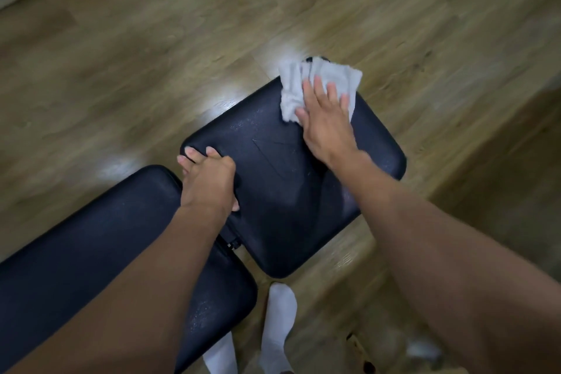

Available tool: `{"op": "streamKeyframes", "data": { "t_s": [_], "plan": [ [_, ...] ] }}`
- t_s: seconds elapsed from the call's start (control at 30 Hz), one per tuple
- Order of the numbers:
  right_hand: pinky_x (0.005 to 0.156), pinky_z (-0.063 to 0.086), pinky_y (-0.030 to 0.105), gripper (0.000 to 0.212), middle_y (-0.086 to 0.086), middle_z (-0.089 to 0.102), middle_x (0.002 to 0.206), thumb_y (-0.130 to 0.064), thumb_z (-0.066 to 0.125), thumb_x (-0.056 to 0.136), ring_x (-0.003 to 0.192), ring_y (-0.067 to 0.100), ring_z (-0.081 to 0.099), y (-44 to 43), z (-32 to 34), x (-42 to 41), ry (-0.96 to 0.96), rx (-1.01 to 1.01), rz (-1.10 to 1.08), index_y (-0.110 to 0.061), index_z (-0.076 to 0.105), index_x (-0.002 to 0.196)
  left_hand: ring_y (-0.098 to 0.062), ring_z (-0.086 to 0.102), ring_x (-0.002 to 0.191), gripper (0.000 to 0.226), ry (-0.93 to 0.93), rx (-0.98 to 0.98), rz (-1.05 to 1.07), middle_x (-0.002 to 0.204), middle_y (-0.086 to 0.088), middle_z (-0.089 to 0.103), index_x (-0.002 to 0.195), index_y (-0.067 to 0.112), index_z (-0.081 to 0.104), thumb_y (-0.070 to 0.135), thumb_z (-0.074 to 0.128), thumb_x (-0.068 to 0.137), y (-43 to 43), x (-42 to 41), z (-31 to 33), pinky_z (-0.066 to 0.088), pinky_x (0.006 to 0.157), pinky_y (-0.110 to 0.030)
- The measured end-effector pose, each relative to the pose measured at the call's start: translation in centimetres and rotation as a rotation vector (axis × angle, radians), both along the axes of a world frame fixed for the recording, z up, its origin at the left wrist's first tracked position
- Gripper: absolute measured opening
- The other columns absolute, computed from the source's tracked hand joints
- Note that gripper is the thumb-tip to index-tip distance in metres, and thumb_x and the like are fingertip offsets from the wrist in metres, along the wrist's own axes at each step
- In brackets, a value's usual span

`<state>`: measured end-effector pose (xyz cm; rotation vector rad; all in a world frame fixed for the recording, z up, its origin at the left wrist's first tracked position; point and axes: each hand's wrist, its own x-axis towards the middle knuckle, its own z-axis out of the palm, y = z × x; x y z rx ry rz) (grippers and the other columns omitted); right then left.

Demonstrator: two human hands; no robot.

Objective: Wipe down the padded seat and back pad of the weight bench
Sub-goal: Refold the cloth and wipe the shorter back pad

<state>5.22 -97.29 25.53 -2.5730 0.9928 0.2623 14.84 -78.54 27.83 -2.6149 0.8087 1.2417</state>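
A: We see the dark seat pad (pixel 285 179) in the middle, over the wooden floor (pixel 151 55). A white cloth (pixel 315 82) lies on its far corner.

B: Yes. Our right hand (pixel 326 121) lies flat on the cloth, fingers spread wide. Our left hand (pixel 209 179) is curled around the near left edge of the seat pad.

A: The back pad (pixel 91 240) is just beside it, lower left, under our left arm. Below we see two white socks (pixel 279 319). We see no container here.
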Motion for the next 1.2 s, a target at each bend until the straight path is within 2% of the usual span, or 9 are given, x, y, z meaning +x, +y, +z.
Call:
{"op": "streamKeyframes", "data": {
  "t_s": [0.13,0.4,0.5,0.6,0.77,0.9,1.03,1.1,1.2],
  "plan": [
    [0.117,0.01,0.052,0.05,0.004,0.021,0.158,-0.029,0.029,0.103,0.145,0.03,0.014,-2.1,-0.3,0.3,-0.022,-0.048,0.031,-0.02,0.019,0.151,-0.058,0.005,0.138,0.121,-0.028,-0.01,-0.01,0.145,-0.047,-0.003,0.147,-0.008,0.002,0.013,0.087,0.064,0.0,-0.1,0.4,0.026,0.109,-0.055],
    [0.116,0.023,0.048,0.046,0.014,0.041,0.148,-0.02,0.041,0.1,0.142,0.028,0.027,3.7,1.3,-17.7,-0.005,-0.031,-0.066,-0.014,0.034,0.145,-0.059,0.006,0.137,0.122,-0.055,-0.034,-0.02,0.145,-0.047,-0.001,0.147,-0.008,0.002,0.018,0.088,0.063,0.4,-0.4,-0.2,0.03,0.107,-0.055],
    [0.117,0.017,0.052,0.046,0.015,0.038,0.149,-0.021,0.035,0.101,0.142,0.033,0.026,3.1,0.8,-14.6,0.002,-0.041,-0.053,-0.012,0.032,0.146,-0.062,0.009,0.135,0.119,-0.065,-0.021,-0.039,0.143,-0.049,0.001,0.147,-0.008,0.008,0.018,0.088,0.063,0.2,-0.4,-0.6,0.031,0.107,-0.055],
    [0.118,0.007,0.047,0.046,0.011,0.027,0.156,-0.018,0.032,0.103,0.145,0.03,0.018,0.8,-0.5,-5.9,-0.044,-0.042,-0.035,-0.013,0.027,0.148,-0.063,0.01,0.134,0.119,-0.065,-0.01,-0.048,0.143,-0.05,0.001,0.146,-0.007,0.012,0.017,0.09,0.06,0.0,-0.2,-0.8,0.032,0.105,-0.057],
    [0.117,0.012,0.049,0.046,0.01,0.027,0.156,-0.014,0.033,0.102,0.144,0.03,0.02,-1.4,-1.2,3.2,-0.117,-0.038,-0.057,-0.013,0.028,0.147,-0.061,0.008,0.136,0.126,-0.03,-0.004,-0.063,0.144,-0.048,0.0,0.146,-0.009,0.003,0.021,0.09,0.06,0.2,0.1,-0.3,0.027,0.108,-0.057],
    [0.116,0.023,0.042,0.044,0.009,0.036,0.152,-0.013,0.038,0.101,0.143,0.026,0.026,1.4,-0.1,-4.9,-0.17,0.004,0.01,-0.017,0.035,0.145,-0.06,0.008,0.136,0.125,-0.025,-0.006,-0.077,0.145,-0.047,-0.001,0.147,-0.008,0.002,0.025,0.088,0.063,0.3,0.1,0.3,0.025,0.11,-0.056],
    [0.118,0.021,0.041,0.054,0.004,0.033,0.152,-0.004,0.047,0.097,0.144,0.022,0.023,6.9,1.2,-16.6,-0.037,0.09,0.045,-0.022,0.031,0.145,-0.058,0.008,0.137,0.123,-0.023,-0.022,-0.074,0.146,-0.045,-0.001,0.148,-0.007,0.002,0.027,0.087,0.065,0.5,0.1,0.6,0.027,0.109,-0.055],
    [0.119,0.018,0.035,0.053,-0.003,0.028,0.152,-0.006,0.046,0.098,0.145,0.017,0.018,8.1,1.1,-18.2,-0.01,0.12,0.04,-0.025,0.031,0.145,-0.057,0.008,0.138,0.123,-0.029,-0.024,-0.075,0.147,-0.045,-0.001,0.148,-0.007,0.001,0.028,0.086,0.067,0.8,0.1,0.5,0.029,0.108,-0.054],
    [0.118,0.019,0.043,0.049,0.007,0.033,0.151,-0.004,0.044,0.097,0.143,0.027,0.023,8.7,0.9,-16.9,-0.031,0.054,-0.033,-0.016,0.037,0.144,-0.058,0.009,0.137,0.123,-0.043,-0.037,-0.081,0.146,-0.046,0.0,0.147,-0.008,0.0,0.026,0.086,0.067,0.9,0.0,0.3,0.028,0.108,-0.054]
  ]
}}
